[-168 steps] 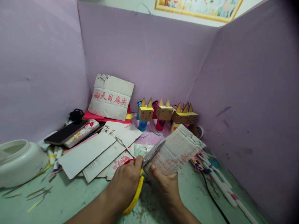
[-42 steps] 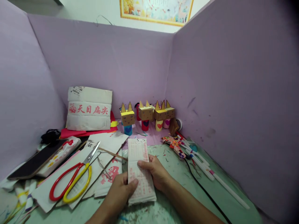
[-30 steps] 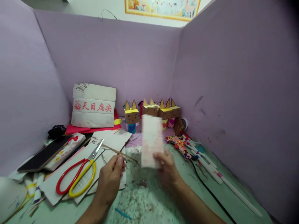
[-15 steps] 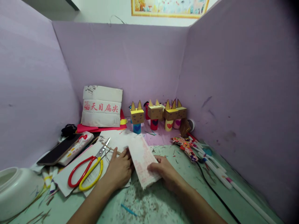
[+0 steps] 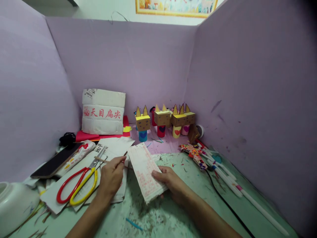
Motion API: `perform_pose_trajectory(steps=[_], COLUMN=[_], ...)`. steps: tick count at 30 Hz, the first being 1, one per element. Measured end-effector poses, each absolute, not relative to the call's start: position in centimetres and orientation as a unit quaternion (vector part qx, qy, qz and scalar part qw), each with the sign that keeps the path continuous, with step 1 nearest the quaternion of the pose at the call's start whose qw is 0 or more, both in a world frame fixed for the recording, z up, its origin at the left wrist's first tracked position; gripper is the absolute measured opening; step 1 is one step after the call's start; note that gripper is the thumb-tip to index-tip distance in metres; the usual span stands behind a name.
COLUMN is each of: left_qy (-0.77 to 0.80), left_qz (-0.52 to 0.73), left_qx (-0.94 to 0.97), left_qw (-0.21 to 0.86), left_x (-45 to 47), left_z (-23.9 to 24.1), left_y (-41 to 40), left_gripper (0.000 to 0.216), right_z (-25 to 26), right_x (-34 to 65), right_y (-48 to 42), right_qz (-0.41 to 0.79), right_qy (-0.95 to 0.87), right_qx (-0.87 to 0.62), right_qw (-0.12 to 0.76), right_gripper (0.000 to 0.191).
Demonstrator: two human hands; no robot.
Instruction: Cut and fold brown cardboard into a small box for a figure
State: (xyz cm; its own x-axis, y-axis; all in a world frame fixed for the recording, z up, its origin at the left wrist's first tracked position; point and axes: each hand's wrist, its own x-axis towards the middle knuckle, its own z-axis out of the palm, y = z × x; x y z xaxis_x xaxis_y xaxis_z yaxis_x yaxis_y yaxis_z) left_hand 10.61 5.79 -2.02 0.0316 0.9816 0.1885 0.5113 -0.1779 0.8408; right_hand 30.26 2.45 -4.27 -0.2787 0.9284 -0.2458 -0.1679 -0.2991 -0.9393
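Over desk [image 5: 173, 215], card strip [image 5: 145, 170], long axis fwd-left

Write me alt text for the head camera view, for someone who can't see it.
A person's right hand holds a printed cardboard strip over a green table while the left hand pinches a thin stick. Red and yellow scissors lie on cardboard sheets to the left, and small cardboard figures stand by the purple back wall.

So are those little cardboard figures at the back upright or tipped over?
Upright: the cardboard figures stand on their tube bodies, ears pointing up.
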Motion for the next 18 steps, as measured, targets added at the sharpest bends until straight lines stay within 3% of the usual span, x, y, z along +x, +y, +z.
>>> perform_pose_trajectory(steps=[2,4,7,14,18], left_qy=[0.583,0.555,0.484,0.495,0.499], left_qz=[0.413,0.398,0.398,0.394,0.383], left_qx=[0.592,0.508,0.41,0.398,0.428], left_qw=[0.373,0.524,0.663,0.665,0.649], left_x=[11.9,13.5,15.4,15.2,15.4], left_z=[-2.1,-2.5,-3.5,-4.5,-4.4], left_y=[4.5,3.0,1.4,2.1,1.9], left_gripper=[0.044,0.047,0.039,0.046,0.051], right_z=[-4.6,-5.1,-5.6,-4.6,-5.3], right_x=[30.1,30.0,29.9,30.4,30.3], right_y=[2.4,2.3,2.1,2.1,2.3], right_qz=[0.672,0.657,0.64,0.664,0.631], right_qy=[-0.458,-0.488,-0.504,-0.479,-0.489], right_qx=[-0.398,-0.365,-0.384,-0.486,-0.503], right_qw=[0.424,0.443,0.435,0.306,0.332], right_gripper=[0.052,0.058,0.063,0.049,0.041])
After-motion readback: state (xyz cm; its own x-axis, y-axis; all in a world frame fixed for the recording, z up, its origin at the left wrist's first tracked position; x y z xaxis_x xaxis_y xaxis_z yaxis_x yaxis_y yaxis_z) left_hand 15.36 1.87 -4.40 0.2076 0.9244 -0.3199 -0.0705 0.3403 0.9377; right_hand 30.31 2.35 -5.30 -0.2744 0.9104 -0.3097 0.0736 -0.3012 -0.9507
